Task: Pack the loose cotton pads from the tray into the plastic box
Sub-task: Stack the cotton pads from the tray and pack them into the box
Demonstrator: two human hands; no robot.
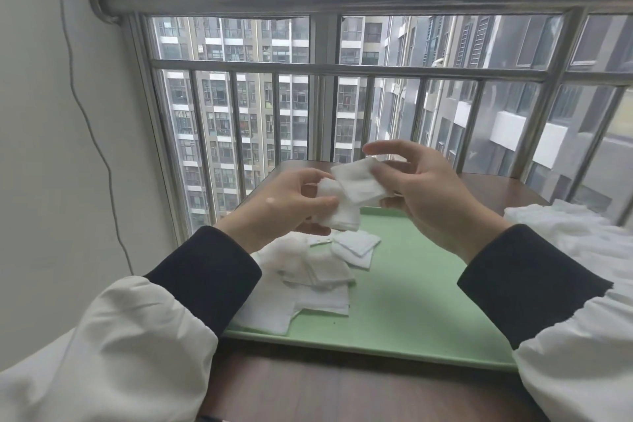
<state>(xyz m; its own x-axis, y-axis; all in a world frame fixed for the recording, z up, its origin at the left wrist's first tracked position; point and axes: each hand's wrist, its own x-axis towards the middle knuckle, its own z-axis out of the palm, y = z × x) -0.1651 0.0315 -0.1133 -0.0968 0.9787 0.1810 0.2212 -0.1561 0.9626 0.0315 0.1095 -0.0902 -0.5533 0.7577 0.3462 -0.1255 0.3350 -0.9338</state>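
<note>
Left hand [286, 207], right hand [430, 197] pinch pads [359, 183] over tray [411, 305].

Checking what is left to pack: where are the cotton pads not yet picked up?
In the head view, the loose pads lie heaped on the left part of the green tray, just below the left hand and beside the left sleeve.

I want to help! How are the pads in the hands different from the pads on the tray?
The held pads are up high, gripped by the left hand and right hand; the tray pads lie on the green tray. The held pads are few; the tray pads form a bigger pile. Both are white squares.
</note>
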